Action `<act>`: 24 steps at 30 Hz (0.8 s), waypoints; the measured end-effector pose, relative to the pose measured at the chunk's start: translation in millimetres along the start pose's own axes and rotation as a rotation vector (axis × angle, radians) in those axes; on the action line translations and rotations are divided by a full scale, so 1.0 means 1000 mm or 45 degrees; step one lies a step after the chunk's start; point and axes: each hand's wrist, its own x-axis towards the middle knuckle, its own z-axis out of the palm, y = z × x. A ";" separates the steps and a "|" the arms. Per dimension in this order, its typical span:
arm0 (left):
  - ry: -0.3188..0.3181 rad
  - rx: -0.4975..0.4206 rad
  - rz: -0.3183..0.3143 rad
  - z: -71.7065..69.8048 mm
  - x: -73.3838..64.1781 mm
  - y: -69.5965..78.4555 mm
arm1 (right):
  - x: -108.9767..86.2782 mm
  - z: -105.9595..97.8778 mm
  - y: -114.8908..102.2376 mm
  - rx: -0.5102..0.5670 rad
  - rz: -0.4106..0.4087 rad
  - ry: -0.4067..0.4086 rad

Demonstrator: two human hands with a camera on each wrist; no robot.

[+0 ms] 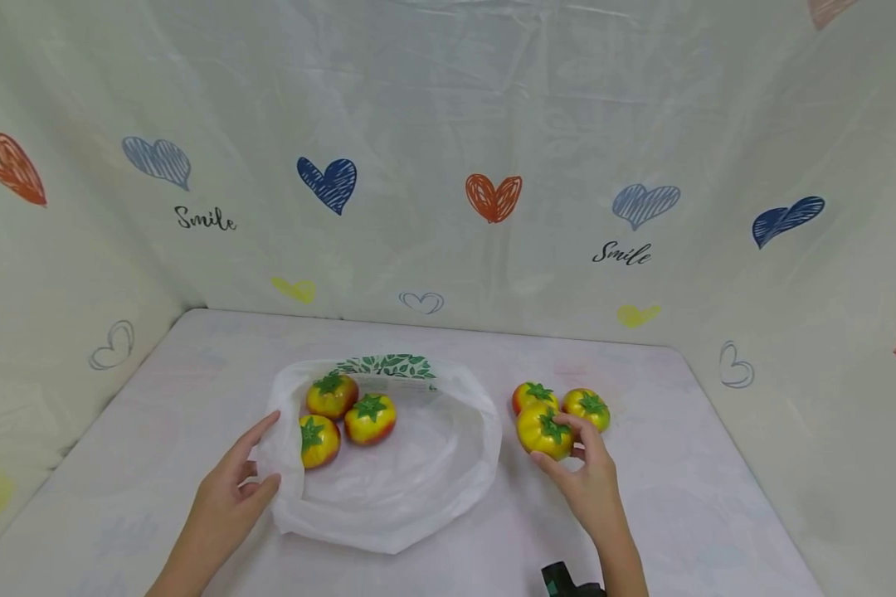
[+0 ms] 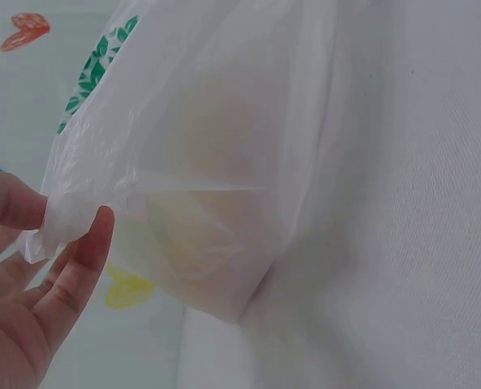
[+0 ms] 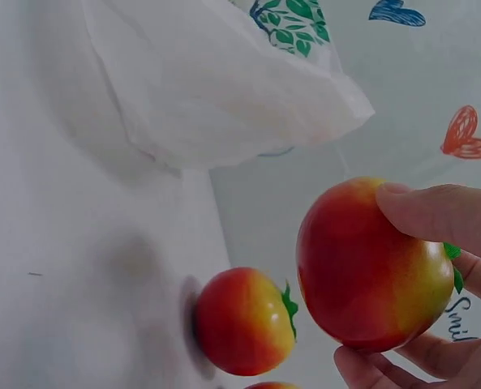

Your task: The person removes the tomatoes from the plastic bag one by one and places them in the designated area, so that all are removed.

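Note:
A white plastic bag (image 1: 388, 531) with a green leaf print stands with its mouth spread wide. Inside, toward its left, lie three red-and-yellow tomatoes (image 1: 371, 419) with green star-shaped tops. My left hand (image 1: 227, 497) grips the bag's left rim, its thumb and fingers around the plastic (image 2: 70, 219). To the right of the bag, my right hand (image 1: 586, 473) holds another tomato (image 3: 370, 267) between thumb and fingers, raised above the table in the right wrist view. Two more tomatoes, one at the left (image 1: 532, 395) and one at the right (image 1: 588, 406), lie just behind it.
The table (image 1: 679, 514) has a pale cover. A white curtain (image 1: 433, 99) printed with hearts and "Smile" hangs behind and along both sides. Beside my right forearm, a small black object (image 1: 560, 578) shows at the bottom edge of the head view.

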 end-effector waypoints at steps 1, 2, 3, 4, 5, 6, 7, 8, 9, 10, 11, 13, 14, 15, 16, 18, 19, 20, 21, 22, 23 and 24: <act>0.001 0.006 0.000 0.000 0.000 0.000 | 0.000 0.000 0.002 -0.003 0.010 -0.002; -0.002 0.007 -0.001 0.000 0.000 0.000 | 0.001 0.001 0.004 -0.007 0.020 -0.005; -0.004 0.000 -0.003 0.000 0.000 0.000 | 0.001 0.001 0.006 -0.011 0.031 -0.010; -0.005 -0.001 -0.005 0.000 0.000 0.000 | 0.001 0.002 0.008 -0.016 0.041 -0.015; -0.008 0.000 -0.010 0.000 0.000 0.000 | 0.002 0.002 0.010 -0.022 0.051 -0.021; -0.009 0.001 -0.012 0.000 0.000 0.000 | 0.002 0.002 0.011 -0.026 0.059 -0.027; -0.008 0.002 -0.012 0.000 0.000 0.000 | 0.003 0.003 0.013 -0.029 0.068 -0.032; -0.010 -0.003 -0.014 0.000 0.000 0.000 | 0.003 0.003 0.015 -0.031 0.076 -0.037; -0.006 0.002 -0.013 0.000 0.000 0.000 | 0.003 0.003 0.016 -0.030 0.085 -0.044; -0.004 0.003 -0.012 0.000 0.000 0.001 | 0.004 0.004 0.018 -0.029 0.093 -0.050; -0.005 0.002 -0.014 0.000 0.000 0.001 | 0.004 0.004 0.019 -0.027 0.098 -0.056; -0.008 0.005 -0.022 0.000 0.000 0.001 | 0.005 0.004 0.021 -0.026 0.116 -0.070; -0.010 0.005 -0.025 0.000 0.000 0.001 | 0.005 0.004 0.022 -0.026 0.127 -0.077; -0.011 0.008 -0.028 0.000 0.000 0.001 | 0.005 0.004 0.023 -0.025 0.139 -0.082; -0.015 0.004 -0.031 0.000 0.000 0.001 | 0.005 0.004 0.024 -0.033 0.141 -0.082; -0.014 0.008 -0.032 0.000 0.000 0.001 | 0.005 0.005 0.025 -0.044 0.158 -0.087; -0.014 0.012 -0.032 0.000 0.001 0.001 | 0.006 0.005 0.026 -0.047 0.162 -0.085; -0.012 0.011 -0.029 0.000 0.001 0.002 | 0.006 0.005 0.027 -0.054 0.160 -0.082; -0.010 0.013 -0.028 0.000 0.001 0.002 | 0.006 0.006 0.027 -0.057 0.161 -0.082; -0.009 0.009 -0.027 0.000 0.001 0.002 | 0.006 0.006 0.028 -0.059 0.160 -0.081; -0.009 0.008 -0.025 0.000 0.001 0.002 | 0.006 0.006 0.029 -0.058 0.170 -0.086; -0.008 0.009 -0.023 0.000 0.001 0.001 | 0.006 0.006 0.029 -0.056 0.174 -0.089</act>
